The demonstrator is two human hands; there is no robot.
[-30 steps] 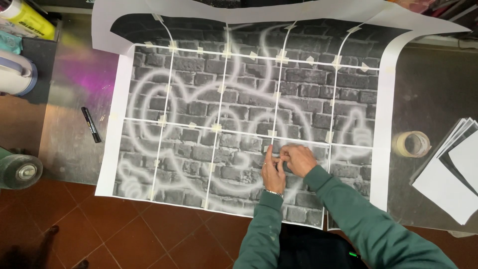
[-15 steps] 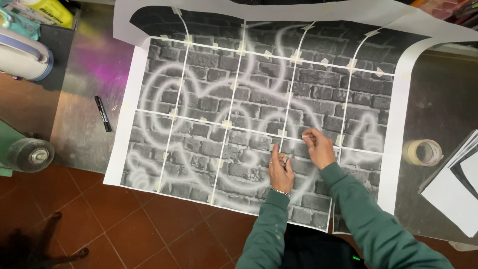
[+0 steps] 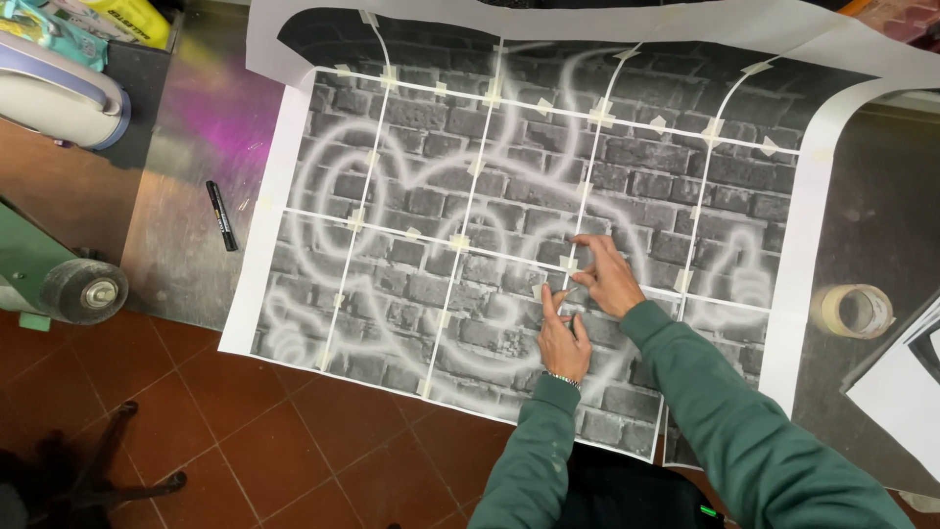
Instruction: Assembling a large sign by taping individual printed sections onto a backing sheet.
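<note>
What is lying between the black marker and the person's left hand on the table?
In the head view, only the taped brick-wall print lies between the black marker and the left hand, with its white seams and tape pieces.

The big grey brick-wall paper print (image 3: 470,225) runs off the top edge. The stack of white paper sheets (image 3: 906,377) is cut off on the right. The yellow bottle (image 3: 127,18) is cut off too.

Matt paper poster (image 3: 470,196), printed with grey brickwork, joined with small strips of dull beige masking tape (image 3: 458,240). Beneath poster: worn sheet-metal table (image 3: 186,196), dull sheen, scuffed. Left of poster: black plastic marker (image 3: 222,215). Right of poster: semi-glossy tape roll (image 3: 855,311). Below poster: smooth reddish floor tiles (image 3: 294,441). Green knit cloth sleeves (image 3: 734,431).
</note>
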